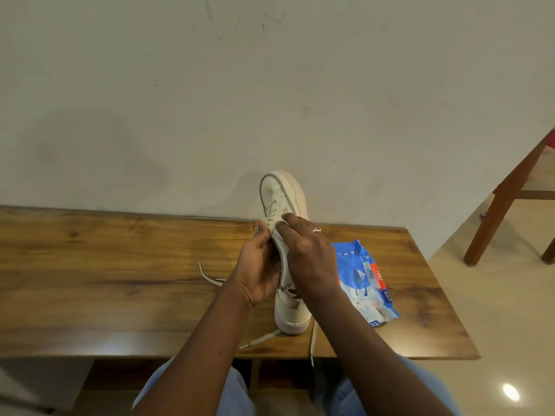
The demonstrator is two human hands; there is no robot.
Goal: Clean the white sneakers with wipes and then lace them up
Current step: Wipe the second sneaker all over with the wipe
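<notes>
I hold one white sneaker (280,192) up above the table with its toe pointing away from me. My left hand (259,273) grips it from the left, thumb on the eyelet side. My right hand (310,255), which wears a ring, lies over the shoe's right side and presses what looks like a white wipe (282,243) against it with curled fingers. The second white sneaker (291,315) rests on the table under my hands, partly hidden. Loose white laces (260,339) trail from it toward the front edge. The blue wipes pack (368,283) lies to the right.
The wooden table (120,265) stands against a pale wall. Another lace end (208,277) lies left of my hands. A wooden chair frame (507,199) stands on the floor at the right. My knees in blue fabric are below the table's front edge.
</notes>
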